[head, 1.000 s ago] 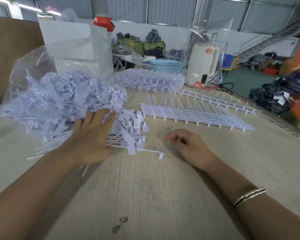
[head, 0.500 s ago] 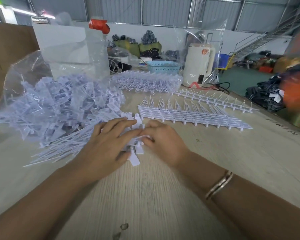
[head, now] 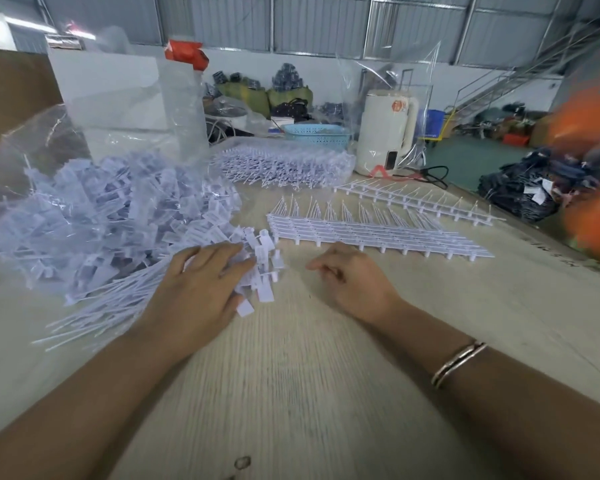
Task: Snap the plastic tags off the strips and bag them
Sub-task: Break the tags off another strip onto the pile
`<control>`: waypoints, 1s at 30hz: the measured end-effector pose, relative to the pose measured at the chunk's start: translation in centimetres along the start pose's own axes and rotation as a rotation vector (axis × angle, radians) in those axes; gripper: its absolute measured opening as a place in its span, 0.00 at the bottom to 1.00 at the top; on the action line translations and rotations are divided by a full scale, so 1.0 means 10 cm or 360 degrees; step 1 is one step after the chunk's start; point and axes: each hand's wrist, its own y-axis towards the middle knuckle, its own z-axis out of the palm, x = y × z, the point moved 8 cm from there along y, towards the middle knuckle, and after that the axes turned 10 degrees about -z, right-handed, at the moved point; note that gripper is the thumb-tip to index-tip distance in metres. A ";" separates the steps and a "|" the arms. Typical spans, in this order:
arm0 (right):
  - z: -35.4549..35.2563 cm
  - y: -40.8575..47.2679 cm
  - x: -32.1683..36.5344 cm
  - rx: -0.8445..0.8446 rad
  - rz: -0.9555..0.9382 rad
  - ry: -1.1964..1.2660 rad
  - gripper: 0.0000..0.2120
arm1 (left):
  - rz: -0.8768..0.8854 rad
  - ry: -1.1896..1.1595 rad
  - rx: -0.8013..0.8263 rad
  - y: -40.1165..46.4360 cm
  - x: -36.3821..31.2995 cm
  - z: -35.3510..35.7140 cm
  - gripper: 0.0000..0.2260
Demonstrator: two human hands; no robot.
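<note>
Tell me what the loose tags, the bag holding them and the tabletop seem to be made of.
Loose tags: white moulded plastic, matte; thin stems and flat heads suggest it.
Bag: clear, glossy plastic film; it crinkles and glints.
Tabletop: pale wood or wood-grain laminate; fine streaks show, which one is unclear.

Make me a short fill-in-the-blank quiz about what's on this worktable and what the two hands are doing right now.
1. The left hand rests on a pile of loose white ____.
2. The right hand wears a ____ on its wrist.
3. The strips lie on the table just beyond the ____ hand.
4. The basket at the back is ____ in colour.

Missing words: tags; bracelet; right; blue
</note>
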 end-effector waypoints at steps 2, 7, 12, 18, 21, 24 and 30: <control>-0.07 -0.09 -0.19 0.0083 0.0065 -0.0117 0.14 | 0.0070 0.0011 -0.0033 -0.02 -0.09 -0.03 0.22; -0.16 -0.15 -0.58 0.0105 0.0230 -0.0338 0.12 | 0.0283 -0.0117 -0.0079 -0.07 -0.34 -0.08 0.19; -0.10 0.14 -0.75 0.0172 0.0239 -0.0693 0.12 | 0.0508 -0.0250 -0.0056 -0.17 -0.55 -0.01 0.16; 0.05 0.51 -0.69 0.0306 0.0008 -0.1099 0.13 | 0.0609 -0.0304 -0.0080 -0.19 -0.56 0.00 0.15; 0.07 0.57 -0.72 0.0331 -0.0023 -0.1197 0.14 | 0.0660 -0.0362 -0.0094 -0.21 -0.58 -0.02 0.14; 0.04 0.58 -0.69 0.0333 -0.0103 -0.1262 0.14 | 0.0669 -0.0423 -0.0068 -0.22 -0.61 -0.06 0.13; -0.18 0.50 -0.69 0.0130 -0.0068 -0.1265 0.15 | 0.0205 -0.1418 0.0460 0.01 -0.80 0.03 0.11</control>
